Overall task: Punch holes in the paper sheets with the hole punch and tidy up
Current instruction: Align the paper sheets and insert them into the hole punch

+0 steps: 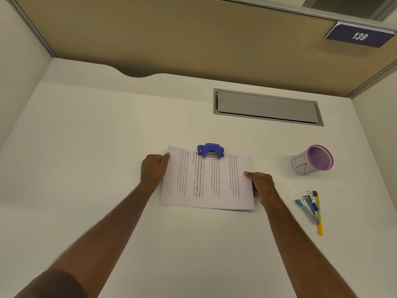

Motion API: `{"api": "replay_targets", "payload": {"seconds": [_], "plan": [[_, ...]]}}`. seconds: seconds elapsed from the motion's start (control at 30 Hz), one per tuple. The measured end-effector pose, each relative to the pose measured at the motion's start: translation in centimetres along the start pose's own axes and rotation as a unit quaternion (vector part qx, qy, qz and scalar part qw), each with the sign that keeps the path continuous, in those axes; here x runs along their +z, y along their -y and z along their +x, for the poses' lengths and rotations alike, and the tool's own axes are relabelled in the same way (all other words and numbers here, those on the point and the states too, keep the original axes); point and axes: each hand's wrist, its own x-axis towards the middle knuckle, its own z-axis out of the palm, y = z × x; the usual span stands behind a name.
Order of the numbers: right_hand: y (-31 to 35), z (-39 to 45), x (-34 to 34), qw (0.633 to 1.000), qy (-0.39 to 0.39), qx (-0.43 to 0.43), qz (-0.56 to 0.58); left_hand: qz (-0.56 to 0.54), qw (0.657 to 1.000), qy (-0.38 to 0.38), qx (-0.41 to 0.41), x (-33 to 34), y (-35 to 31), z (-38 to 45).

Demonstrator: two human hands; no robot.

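A thin stack of printed paper sheets [207, 183] lies on the white desk [86, 147], its far edge pushed into the mouth of a blue hole punch [211, 150]. My left hand [153, 168] pinches the sheets' left edge near the far corner. On the right edge, my right hand [261, 186] grips the stack with the thumb on top. Neither hand touches the punch.
A purple mesh pen cup [313, 160] lies tipped on its side at the right. Near it sit a blue stapler [308, 208], a yellow pen [319, 216] and a binder clip [312, 192]. A grey cable hatch [267, 107] is set into the desk behind, with partition walls around.
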Motion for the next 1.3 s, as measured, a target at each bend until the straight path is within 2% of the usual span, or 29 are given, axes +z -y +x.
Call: {"api": "replay_targets", "payload": {"seconds": [0.2, 0.3, 0.37, 0.43, 0.5, 0.57, 0.63, 0.8, 1.17, 1.3], "plan": [[-0.1, 0.2, -0.7, 1.0, 0.002, 0.012, 0.029, -0.053, 0.998, -0.031, 0.028, -2.1, 0.8, 0.2], [-0.3, 0.2, -1.1, 0.999, -0.024, 0.004, 0.024, 0.064, 0.99, -0.079, 0.101, -3.0, 1.1, 0.5], [-0.9, 0.1, -0.5, 0.991, -0.101, -0.08, -0.035, 0.153, 0.969, -0.107, 0.161, -3.0, 0.8, 0.8], [-1.9, -0.2, 0.7, 0.943, -0.175, -0.247, -0.135, 0.188, 0.953, -0.107, 0.214, -2.3, -0.2, 1.0], [-3.0, -0.5, 2.4, 0.857, -0.18, -0.413, -0.249, 0.211, 0.939, -0.092, 0.257, -1.3, -1.5, 1.0], [-4.0, -0.2, 3.9, 0.789, -0.155, -0.48, -0.35, 0.223, 0.925, -0.075, 0.299, 0.0, -2.8, 0.9], [-4.5, 0.3, 4.9, 0.763, -0.12, -0.482, -0.414, 0.216, 0.914, -0.06, 0.337, 1.3, -4.3, 0.8], [-5.2, 1.8, 6.0, 0.757, -0.06, -0.447, -0.473, 0.197, 0.908, 0.003, 0.369, 4.8, -7.6, 1.3], [-6.0, 2.6, 6.5, 0.768, -0.048, -0.438, -0.465, 0.234, 0.901, 0.07, 0.359, 10.1, -12.3, 4.5], [-6.0, 2.5, 6.6, 0.77, -0.043, -0.436, -0.463, 0.304, 0.884, 0.086, 0.345, 11.7, -13.3, 5.6]]}}
